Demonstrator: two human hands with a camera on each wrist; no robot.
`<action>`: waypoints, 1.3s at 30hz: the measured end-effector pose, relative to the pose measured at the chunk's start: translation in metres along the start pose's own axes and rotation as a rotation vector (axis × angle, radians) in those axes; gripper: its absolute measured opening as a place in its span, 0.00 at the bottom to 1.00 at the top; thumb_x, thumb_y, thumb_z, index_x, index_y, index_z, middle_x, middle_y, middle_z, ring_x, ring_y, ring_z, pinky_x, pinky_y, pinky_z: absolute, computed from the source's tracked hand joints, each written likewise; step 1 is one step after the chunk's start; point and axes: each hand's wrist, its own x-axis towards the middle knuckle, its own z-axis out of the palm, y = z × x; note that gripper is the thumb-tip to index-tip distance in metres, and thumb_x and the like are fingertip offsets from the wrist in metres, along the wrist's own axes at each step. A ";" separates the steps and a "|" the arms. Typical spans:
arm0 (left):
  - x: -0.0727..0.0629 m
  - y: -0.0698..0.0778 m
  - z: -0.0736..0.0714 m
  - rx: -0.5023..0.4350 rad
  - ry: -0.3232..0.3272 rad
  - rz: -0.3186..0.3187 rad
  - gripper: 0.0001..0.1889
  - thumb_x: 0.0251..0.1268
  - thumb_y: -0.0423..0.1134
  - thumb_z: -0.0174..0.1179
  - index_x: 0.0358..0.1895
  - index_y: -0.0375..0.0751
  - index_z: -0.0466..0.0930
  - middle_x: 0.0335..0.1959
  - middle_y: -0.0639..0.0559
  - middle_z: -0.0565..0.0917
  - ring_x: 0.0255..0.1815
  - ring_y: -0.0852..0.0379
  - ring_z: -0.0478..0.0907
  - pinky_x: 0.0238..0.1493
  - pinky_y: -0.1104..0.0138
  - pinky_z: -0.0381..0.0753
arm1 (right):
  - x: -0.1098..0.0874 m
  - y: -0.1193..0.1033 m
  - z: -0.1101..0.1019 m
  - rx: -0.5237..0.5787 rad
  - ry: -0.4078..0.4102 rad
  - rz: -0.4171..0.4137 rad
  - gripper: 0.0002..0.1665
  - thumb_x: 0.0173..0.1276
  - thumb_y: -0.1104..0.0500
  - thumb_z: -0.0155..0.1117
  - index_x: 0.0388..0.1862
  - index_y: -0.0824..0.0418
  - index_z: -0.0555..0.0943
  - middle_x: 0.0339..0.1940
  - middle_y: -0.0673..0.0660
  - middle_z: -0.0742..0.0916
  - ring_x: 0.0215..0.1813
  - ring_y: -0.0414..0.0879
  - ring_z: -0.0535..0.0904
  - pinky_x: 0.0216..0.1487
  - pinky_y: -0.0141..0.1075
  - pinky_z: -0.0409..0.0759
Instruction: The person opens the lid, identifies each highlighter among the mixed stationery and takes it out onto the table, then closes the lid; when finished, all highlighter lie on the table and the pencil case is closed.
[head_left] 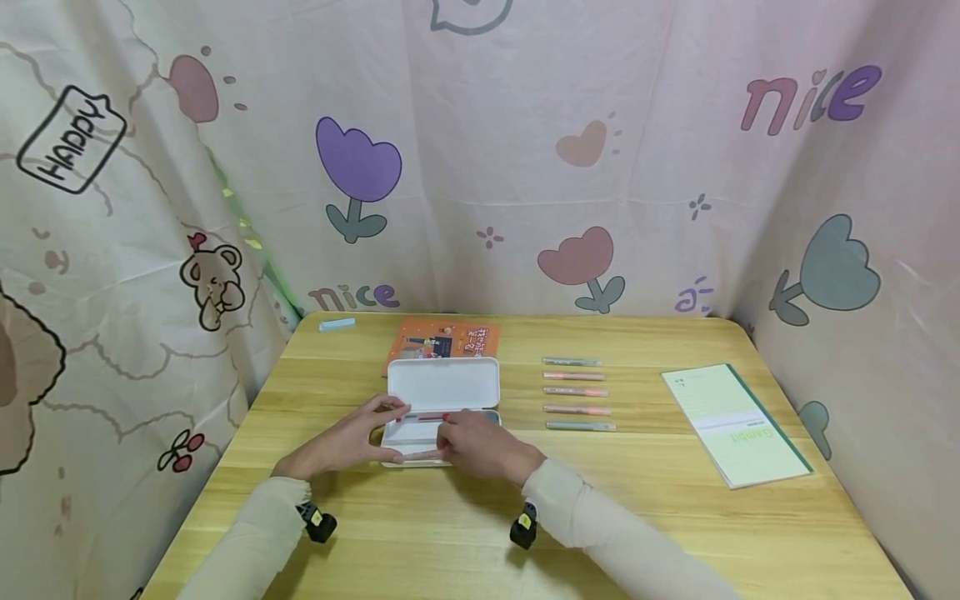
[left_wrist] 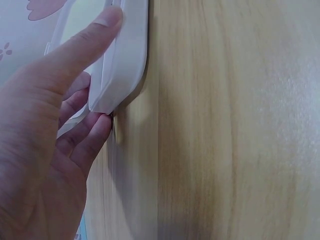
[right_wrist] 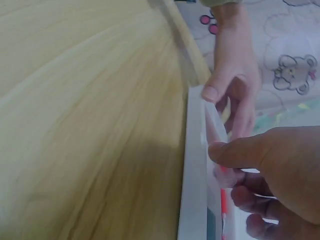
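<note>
A white pencil case (head_left: 442, 385) lies with its lid raised towards the back of the table. My left hand (head_left: 341, 437) grips its left end, the thumb on the front rim and the fingers round the far side. In the left wrist view, fingertips (left_wrist: 102, 125) reach beneath the corner of the case. Over the right part of the tray, my right hand (head_left: 480, 446) pinches a pinkish pen (head_left: 422, 455) lying along the front compartment. A red item (head_left: 431, 417) lies in the rear compartment, partly hidden by that hand.
Several pens (head_left: 573, 392) lie in a row right of the case. Further right is a pale green notepad (head_left: 738, 429). An orange book (head_left: 450, 340) lies behind the lid, and a small light-blue item (head_left: 337, 325) sits at the table's back left. Printed curtains surround the table.
</note>
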 end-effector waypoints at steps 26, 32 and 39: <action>0.000 -0.001 0.000 0.008 -0.003 -0.009 0.47 0.67 0.60 0.76 0.84 0.43 0.69 0.83 0.42 0.66 0.82 0.36 0.66 0.79 0.36 0.69 | -0.138 0.112 -0.027 0.076 0.419 0.182 0.09 0.72 0.59 0.78 0.49 0.54 0.89 0.52 0.51 0.91 0.60 0.53 0.86 0.64 0.56 0.84; 0.001 0.000 0.000 0.011 -0.007 -0.005 0.47 0.67 0.60 0.76 0.84 0.43 0.69 0.83 0.42 0.66 0.82 0.36 0.66 0.78 0.36 0.70 | -0.178 0.133 -0.017 0.056 0.415 0.248 0.08 0.72 0.59 0.78 0.48 0.51 0.88 0.51 0.49 0.89 0.58 0.51 0.86 0.62 0.53 0.86; 0.001 0.000 0.000 0.016 -0.009 0.002 0.47 0.67 0.60 0.75 0.84 0.42 0.69 0.82 0.42 0.67 0.81 0.36 0.66 0.78 0.36 0.70 | -0.202 0.145 -0.006 0.071 0.376 0.297 0.08 0.73 0.58 0.77 0.46 0.47 0.89 0.46 0.41 0.87 0.48 0.39 0.81 0.51 0.40 0.84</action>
